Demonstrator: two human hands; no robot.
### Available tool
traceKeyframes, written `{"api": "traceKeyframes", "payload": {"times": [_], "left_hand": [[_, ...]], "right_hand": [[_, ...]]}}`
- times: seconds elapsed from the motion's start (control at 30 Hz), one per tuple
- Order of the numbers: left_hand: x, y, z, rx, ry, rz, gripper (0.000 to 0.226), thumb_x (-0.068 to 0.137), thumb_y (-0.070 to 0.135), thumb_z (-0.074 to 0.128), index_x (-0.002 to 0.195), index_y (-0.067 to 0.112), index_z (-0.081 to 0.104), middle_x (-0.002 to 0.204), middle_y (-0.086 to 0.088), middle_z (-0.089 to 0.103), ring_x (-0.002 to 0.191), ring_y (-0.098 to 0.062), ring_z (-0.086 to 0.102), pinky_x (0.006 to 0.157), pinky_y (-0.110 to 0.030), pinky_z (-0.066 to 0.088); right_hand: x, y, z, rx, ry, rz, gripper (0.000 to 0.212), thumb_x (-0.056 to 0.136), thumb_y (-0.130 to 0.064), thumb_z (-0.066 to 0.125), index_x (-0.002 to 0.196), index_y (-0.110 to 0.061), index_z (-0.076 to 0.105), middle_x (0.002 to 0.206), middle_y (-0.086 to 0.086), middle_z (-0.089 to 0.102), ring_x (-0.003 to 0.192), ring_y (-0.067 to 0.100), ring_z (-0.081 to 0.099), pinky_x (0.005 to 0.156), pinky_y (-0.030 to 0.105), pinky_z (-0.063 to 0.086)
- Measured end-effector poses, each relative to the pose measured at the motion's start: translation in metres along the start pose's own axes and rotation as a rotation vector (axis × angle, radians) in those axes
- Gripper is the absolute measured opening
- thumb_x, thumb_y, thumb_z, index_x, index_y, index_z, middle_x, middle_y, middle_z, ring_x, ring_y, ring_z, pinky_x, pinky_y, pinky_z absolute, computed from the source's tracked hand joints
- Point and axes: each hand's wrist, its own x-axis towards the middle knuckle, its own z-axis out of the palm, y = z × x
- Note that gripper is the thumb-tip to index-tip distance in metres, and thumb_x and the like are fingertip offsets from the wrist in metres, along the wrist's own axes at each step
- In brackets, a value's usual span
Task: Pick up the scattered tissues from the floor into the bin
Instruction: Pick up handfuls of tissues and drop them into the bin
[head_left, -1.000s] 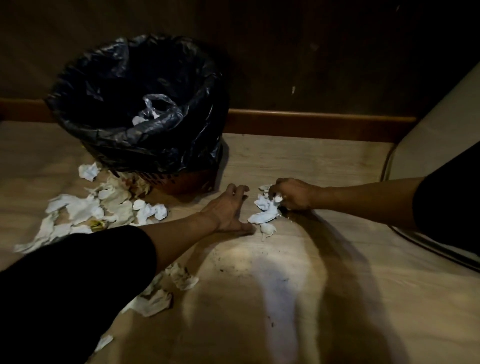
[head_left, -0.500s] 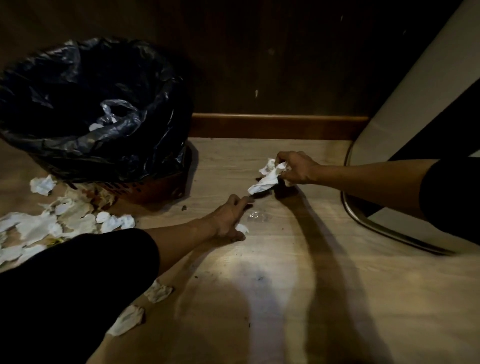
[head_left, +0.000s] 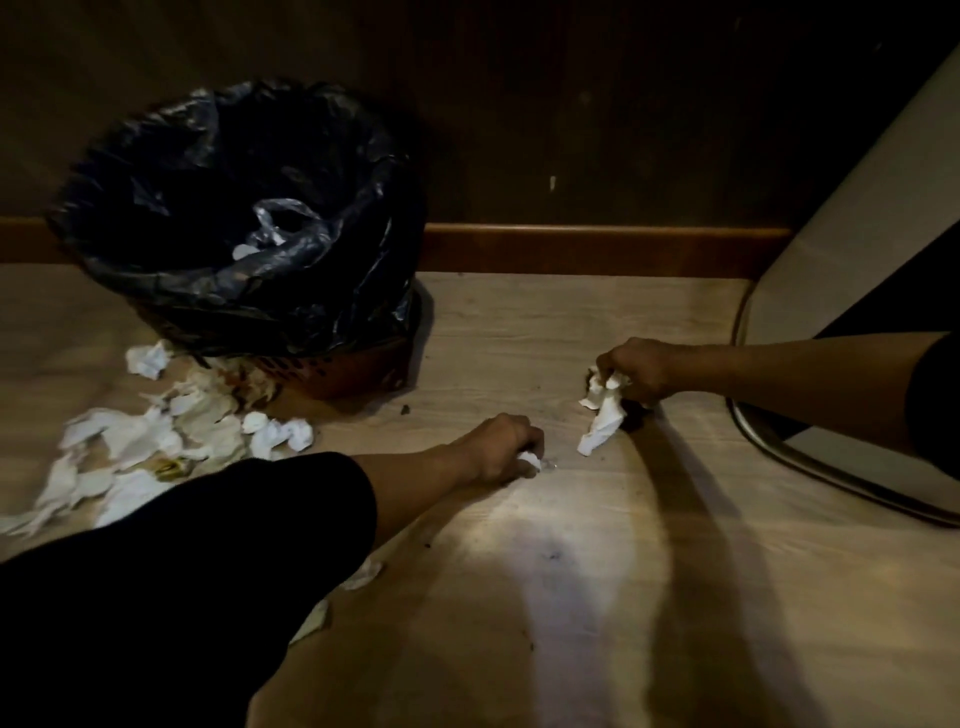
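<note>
A bin (head_left: 332, 364) lined with a black bag (head_left: 244, 208) stands on the wooden floor at the left, against the wall. My right hand (head_left: 636, 369) holds a bunch of white tissues (head_left: 602, 415) that hangs down to the floor. My left hand (head_left: 504, 449) rests on the floor to the right of the bin, fingers curled on a small white tissue scrap (head_left: 530, 460). A pile of crumpled tissues (head_left: 156, 441) lies on the floor left of the bin's base. Two more scraps (head_left: 363, 574) show beside my left sleeve.
A dark wall with a wooden skirting board (head_left: 597, 249) runs behind the bin. A pale object with a metal rim (head_left: 810, 467) stands on the floor at the right, under my right forearm. Small dark crumbs dot the floor.
My right hand lifted the tissues off the floor and now holds them lower and further right. My left hand has curled onto the small scrap. The view shifted.
</note>
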Motion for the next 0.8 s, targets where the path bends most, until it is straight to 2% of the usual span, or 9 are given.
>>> {"api": "traceKeyframes", "payload": {"times": [0.1,0.2,0.27,0.33,0.4,0.47,0.6,0.67,0.8], "left_hand": [[-0.028,-0.034,-0.012,-0.009,0.165,-0.090,0.018,0.084,0.033,0.068,0.092,0.018,0.068,0.094,-0.008,0.066,0.089,-0.027,0.063,0.079,-0.034,0.052],[-0.057,-0.074,-0.031,-0.075,0.405,-0.294,0.011,0.083,0.028,0.069,0.085,0.018,0.069,0.087,-0.005,0.066,0.085,-0.026,0.065,0.074,-0.030,0.050],[-0.073,-0.102,-0.042,-0.088,0.463,-0.454,0.013,0.084,0.029,0.069,0.091,0.019,0.071,0.093,-0.001,0.069,0.089,-0.022,0.064,0.076,-0.028,0.049],[-0.087,-0.123,-0.045,-0.097,0.439,-0.555,0.020,0.083,0.042,0.064,0.096,0.026,0.067,0.100,-0.001,0.073,0.094,-0.023,0.066,0.082,-0.032,0.053],[-0.099,-0.129,-0.042,-0.073,0.390,-0.520,0.016,0.085,0.040,0.064,0.092,0.026,0.065,0.098,-0.002,0.072,0.094,-0.026,0.068,0.079,-0.030,0.053],[-0.110,-0.122,-0.036,-0.027,0.317,-0.393,0.009,0.087,0.033,0.063,0.090,0.025,0.063,0.100,-0.003,0.066,0.093,-0.025,0.066,0.076,-0.028,0.050],[-0.146,-0.110,-0.027,0.131,0.140,-0.083,0.022,0.086,0.037,0.061,0.101,0.022,0.065,0.111,-0.002,0.051,0.094,-0.020,0.057,0.080,-0.030,0.051],[-0.170,-0.107,-0.017,0.122,0.078,-0.089,0.025,0.082,0.037,0.064,0.102,0.023,0.064,0.111,0.002,0.048,0.094,-0.014,0.053,0.084,-0.030,0.051],[-0.214,-0.100,-0.004,0.085,0.063,-0.005,0.024,0.081,0.034,0.069,0.101,0.022,0.066,0.117,0.005,0.050,0.108,-0.023,0.051,0.098,-0.047,0.048]], "right_hand": [[0.009,-0.012,-0.005,0.002,0.012,-0.018,0.044,0.078,-0.008,0.068,0.122,-0.010,0.063,0.115,0.015,0.068,0.104,0.032,0.065,0.074,0.026,0.045],[0.019,-0.028,-0.009,0.003,0.035,-0.057,0.041,0.079,-0.009,0.069,0.120,-0.009,0.062,0.114,0.015,0.069,0.104,0.032,0.065,0.072,0.023,0.040],[0.023,-0.037,-0.011,-0.018,0.038,-0.086,0.041,0.079,-0.010,0.069,0.120,-0.010,0.062,0.113,0.015,0.069,0.102,0.032,0.065,0.073,0.026,0.044],[0.025,-0.043,-0.012,-0.047,0.033,-0.111,0.041,0.079,-0.010,0.069,0.119,-0.010,0.062,0.111,0.015,0.068,0.100,0.032,0.065,0.074,0.031,0.050],[0.025,-0.047,-0.013,-0.083,0.024,-0.127,0.043,0.078,-0.010,0.069,0.120,-0.010,0.061,0.111,0.014,0.068,0.100,0.032,0.064,0.076,0.034,0.054],[0.023,-0.050,-0.016,-0.101,0.016,-0.138,0.043,0.078,-0.010,0.068,0.120,-0.011,0.061,0.111,0.014,0.067,0.099,0.032,0.064,0.077,0.036,0.055],[0.017,-0.056,-0.018,-0.141,0.015,-0.159,0.040,0.077,-0.012,0.070,0.116,-0.010,0.061,0.107,0.014,0.067,0.097,0.031,0.064,0.077,0.038,0.055],[0.014,-0.063,-0.018,-0.157,0.018,-0.178,0.038,0.077,-0.012,0.070,0.113,-0.010,0.061,0.105,0.014,0.067,0.095,0.031,0.063,0.076,0.039,0.055],[0.011,-0.089,-0.021,-0.198,0.008,-0.246,0.036,0.080,-0.015,0.069,0.114,-0.010,0.060,0.106,0.013,0.067,0.096,0.030,0.063,0.077,0.038,0.053]]}}
